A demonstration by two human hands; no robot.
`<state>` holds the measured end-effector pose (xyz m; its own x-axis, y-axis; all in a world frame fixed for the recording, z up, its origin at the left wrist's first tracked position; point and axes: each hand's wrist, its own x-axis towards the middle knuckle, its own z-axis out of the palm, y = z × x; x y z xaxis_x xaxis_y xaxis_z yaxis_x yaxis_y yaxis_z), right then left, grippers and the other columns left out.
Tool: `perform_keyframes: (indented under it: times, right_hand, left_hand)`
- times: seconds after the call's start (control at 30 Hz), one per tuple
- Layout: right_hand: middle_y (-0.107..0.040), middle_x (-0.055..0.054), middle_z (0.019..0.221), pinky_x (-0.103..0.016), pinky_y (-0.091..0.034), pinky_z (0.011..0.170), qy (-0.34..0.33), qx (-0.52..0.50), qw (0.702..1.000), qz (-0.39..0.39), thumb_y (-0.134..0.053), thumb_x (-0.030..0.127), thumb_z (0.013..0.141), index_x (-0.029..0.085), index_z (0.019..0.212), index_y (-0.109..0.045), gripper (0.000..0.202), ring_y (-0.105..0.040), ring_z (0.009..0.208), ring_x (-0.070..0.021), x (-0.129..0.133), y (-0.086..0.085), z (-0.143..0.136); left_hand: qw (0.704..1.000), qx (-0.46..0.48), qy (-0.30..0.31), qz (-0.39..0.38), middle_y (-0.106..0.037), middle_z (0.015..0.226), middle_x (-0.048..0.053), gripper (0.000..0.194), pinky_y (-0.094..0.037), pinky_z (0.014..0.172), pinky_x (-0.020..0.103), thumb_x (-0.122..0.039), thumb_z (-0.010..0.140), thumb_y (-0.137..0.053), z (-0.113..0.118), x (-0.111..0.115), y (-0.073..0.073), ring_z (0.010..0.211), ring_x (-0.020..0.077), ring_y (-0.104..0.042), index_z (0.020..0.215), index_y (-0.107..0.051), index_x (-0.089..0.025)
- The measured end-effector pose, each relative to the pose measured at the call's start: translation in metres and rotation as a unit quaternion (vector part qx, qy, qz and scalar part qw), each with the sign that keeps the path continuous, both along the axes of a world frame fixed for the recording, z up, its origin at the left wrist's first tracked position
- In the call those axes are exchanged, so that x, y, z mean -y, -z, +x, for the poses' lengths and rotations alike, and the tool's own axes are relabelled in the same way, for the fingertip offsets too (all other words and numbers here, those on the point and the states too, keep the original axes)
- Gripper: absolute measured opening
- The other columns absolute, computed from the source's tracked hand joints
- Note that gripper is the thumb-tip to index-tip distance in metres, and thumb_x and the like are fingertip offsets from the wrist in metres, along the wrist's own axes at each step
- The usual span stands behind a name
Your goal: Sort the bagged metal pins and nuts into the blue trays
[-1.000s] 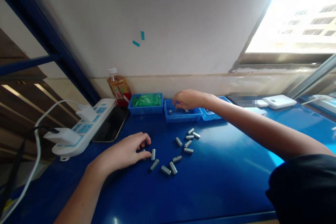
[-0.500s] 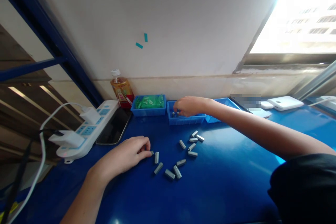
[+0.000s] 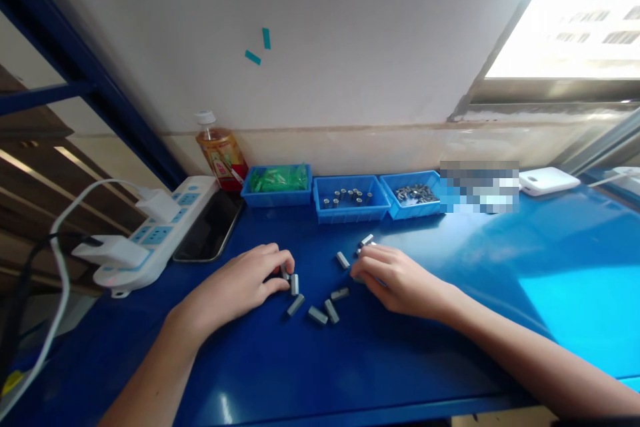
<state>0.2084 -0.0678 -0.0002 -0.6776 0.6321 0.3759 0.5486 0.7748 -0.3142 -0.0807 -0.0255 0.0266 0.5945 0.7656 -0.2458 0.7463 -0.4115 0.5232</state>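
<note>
Several short grey metal hex standoffs [image 3: 317,315] lie loose on the blue tabletop between my hands. On the left, my left hand [image 3: 255,273] has its thumb and index finger around one hex standoff [image 3: 285,272], beside another that lies just right of the fingertips. My right hand [image 3: 395,277] is low over the right-hand group, its fingers bent together and pointing down; they cover some standoffs, and what they hold is hidden. Behind, a blue bin [image 3: 353,217] has several standoffs standing upright in it.
Left of that bin is a blue bin [image 3: 277,199] of green plastic packets; right of it, a bin [image 3: 417,212] of small dark metal parts. A drink bottle [image 3: 220,150], phone [image 3: 210,227] and power strip [image 3: 167,233] with plugs and cables stand at left. A white device [image 3: 549,180] lies far right.
My right hand has come back from the middle bin to the loose standoffs, uncovering the upright standoffs there. My left hand stays by its standoff, finger and thumb slightly wider. The view has shifted.
</note>
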Motion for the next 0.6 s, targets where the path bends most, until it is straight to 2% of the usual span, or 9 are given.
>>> perform_keyframes:
  times: [0.13, 0.27, 0.33, 0.4, 0.5, 0.6]
  right_hand:
    - [-0.055, -0.009, 0.089, -0.029, -0.044, 0.066, 0.009, -0.035, 0.998, 0.049, -0.04, 0.005, 0.087, 0.017, 0.095, -0.059, 0.024, -0.05, 0.074, -0.0164, -0.006, -0.002, -0.005]
    - [-0.051, -0.007, 0.087, -0.027, -0.043, 0.064, 0.01, -0.065, 0.996, 0.067, -0.039, 0.002, 0.083, 0.018, 0.075, -0.056, 0.025, -0.047, 0.07, -0.0141, -0.004, 0.003, -0.006]
    - [-0.051, -0.006, 0.086, -0.028, -0.043, 0.065, 0.023, -0.084, 0.994, 0.07, -0.039, 0.002, 0.084, 0.019, 0.075, -0.055, 0.024, -0.048, 0.071, -0.014, -0.003, 0.006, -0.006]
    - [-0.054, -0.007, 0.089, -0.029, -0.045, 0.068, 0.043, -0.095, 0.992, 0.07, -0.042, 0.006, 0.087, 0.019, 0.088, -0.057, 0.02, -0.051, 0.075, -0.0155, -0.001, 0.007, -0.006]
    - [-0.059, -0.009, 0.094, -0.032, -0.047, 0.072, 0.072, -0.094, 0.99, 0.078, -0.048, 0.017, 0.091, 0.018, 0.107, -0.055, 0.018, -0.054, 0.082, -0.0182, 0.001, 0.006, -0.007]
    - [-0.062, -0.009, 0.094, -0.032, -0.047, 0.073, 0.083, -0.08, 0.989, 0.091, -0.052, 0.025, 0.092, 0.017, 0.111, -0.054, 0.021, -0.056, 0.081, -0.0185, 0.005, 0.003, -0.01]
  left_hand:
    - [0.999, 0.007, -0.011, 0.048, -0.059, 0.094, 0.002, 0.015, -0.041, 0.077, 0.028, -0.037, 0.087, -0.053, 0.01, -0.001, 0.002, 0.089, 0.0202, -0.057, 0.092, -0.061, -0.025]
    - [0.995, 0.027, -0.019, 0.094, -0.058, 0.09, 0.002, 0.009, -0.042, 0.075, 0.03, -0.03, 0.088, -0.05, 0.018, -0.003, 0.007, 0.085, 0.02, -0.057, 0.086, -0.055, -0.023]
    - [0.991, 0.064, -0.036, 0.11, -0.059, 0.089, 0.002, 0.008, -0.044, 0.076, 0.031, -0.028, 0.089, -0.048, 0.023, -0.004, 0.011, 0.084, 0.0194, -0.058, 0.085, -0.052, -0.022]
    - [0.985, 0.127, -0.06, 0.096, -0.061, 0.09, 0.002, 0.009, -0.046, 0.079, 0.031, -0.03, 0.09, -0.048, 0.03, -0.002, 0.015, 0.085, 0.019, -0.061, 0.088, -0.05, -0.022]
    - [0.962, 0.256, -0.096, 0.023, -0.065, 0.091, 0.002, 0.013, -0.051, 0.081, 0.032, -0.034, 0.091, -0.049, 0.045, 0.006, 0.018, 0.087, 0.0187, -0.066, 0.093, -0.048, -0.022]
    - [0.94, 0.321, -0.108, -0.041, -0.067, 0.088, 0.001, 0.018, -0.054, 0.079, 0.033, -0.039, 0.09, -0.052, 0.06, 0.018, 0.019, 0.084, 0.0181, -0.068, 0.094, -0.046, -0.022]
